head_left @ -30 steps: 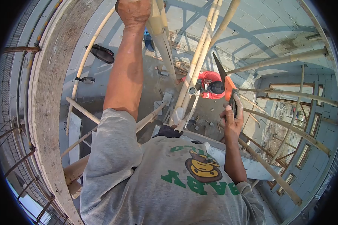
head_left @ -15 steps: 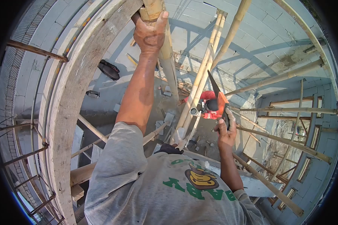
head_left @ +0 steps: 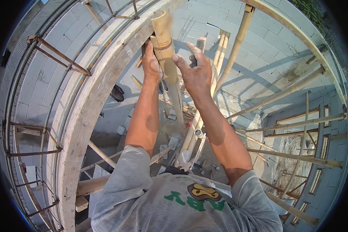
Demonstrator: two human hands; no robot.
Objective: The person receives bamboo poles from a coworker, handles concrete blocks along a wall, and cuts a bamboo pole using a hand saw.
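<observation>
Near the top centre an upright bamboo pole, bound with a thin tie, stands against the curved wooden beam. My left hand grips the pole's left side below the tie, its fingers partly hidden behind it. On the other side, my right hand is closed round the dark ribbed handle of a hand saw, thumb and forefinger stretched toward the pole. The saw's blade cannot be made out clearly; a blur lies beside the pole's top.
Rusty rebar runs along the beam's outer side. Bamboo props cross the space on the right, before a grey block wall. Far below lies a floor with scattered blocks; another person is mostly hidden behind my right arm.
My right hand has swung up and left with the saw, from low right to beside the pole. My left hand has shifted lower on the pole. The view has turned slightly.
</observation>
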